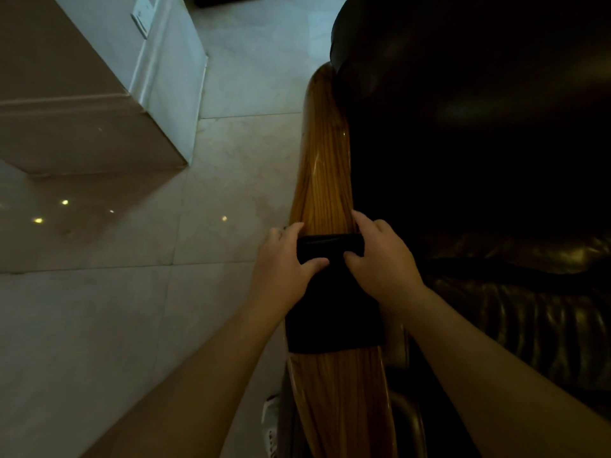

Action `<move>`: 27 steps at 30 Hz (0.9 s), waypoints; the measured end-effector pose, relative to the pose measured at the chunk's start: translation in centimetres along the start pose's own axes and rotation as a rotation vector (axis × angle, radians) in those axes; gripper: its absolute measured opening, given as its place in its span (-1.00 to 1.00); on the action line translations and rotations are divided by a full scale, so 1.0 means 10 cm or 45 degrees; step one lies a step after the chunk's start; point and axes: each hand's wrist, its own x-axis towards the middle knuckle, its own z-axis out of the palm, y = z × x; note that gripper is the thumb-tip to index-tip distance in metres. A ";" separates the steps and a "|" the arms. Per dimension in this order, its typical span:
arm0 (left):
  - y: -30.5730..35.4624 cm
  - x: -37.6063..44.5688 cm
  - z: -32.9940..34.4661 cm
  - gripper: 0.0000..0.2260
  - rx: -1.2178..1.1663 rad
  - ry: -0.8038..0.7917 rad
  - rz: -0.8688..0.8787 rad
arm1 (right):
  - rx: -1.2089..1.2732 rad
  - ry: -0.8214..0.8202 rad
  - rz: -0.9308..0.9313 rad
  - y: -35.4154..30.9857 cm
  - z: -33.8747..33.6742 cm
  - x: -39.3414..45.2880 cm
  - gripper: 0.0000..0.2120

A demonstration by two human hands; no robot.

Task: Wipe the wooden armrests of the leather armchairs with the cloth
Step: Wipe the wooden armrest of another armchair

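A long glossy wooden armrest (325, 150) runs from the bottom centre up to the top centre of the head view. A dark cloth (334, 312) lies flat across its middle, with its far edge folded over. My left hand (281, 259) grips the cloth's far left corner, thumb on top. My right hand (380, 256) grips the far right corner the same way. To the right of the armrest is the dark leather armchair (479, 160), its seat in deep shadow.
Pale polished floor tiles (211, 292) spread out to the left of the armrest. A wall corner (155, 94) with a white switch plate (142, 18) juts in at the upper left. A shoe (272, 421) shows near the chair's base at the bottom.
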 end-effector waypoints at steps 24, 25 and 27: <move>2.09 -0.61 -1.76 -0.81 0.601 -0.240 0.345 | -0.561 -0.261 -0.285 -1.16 -2.70 -0.50 -0.98; 2.21 -0.63 -1.84 -0.85 0.635 -0.184 0.395 | -0.580 -0.205 -0.282 -1.21 -2.84 -0.53 -0.93; 2.43 -0.67 -1.99 -0.91 0.641 -0.050 0.504 | -0.593 -0.063 -0.265 -1.30 -3.06 -0.59 -0.85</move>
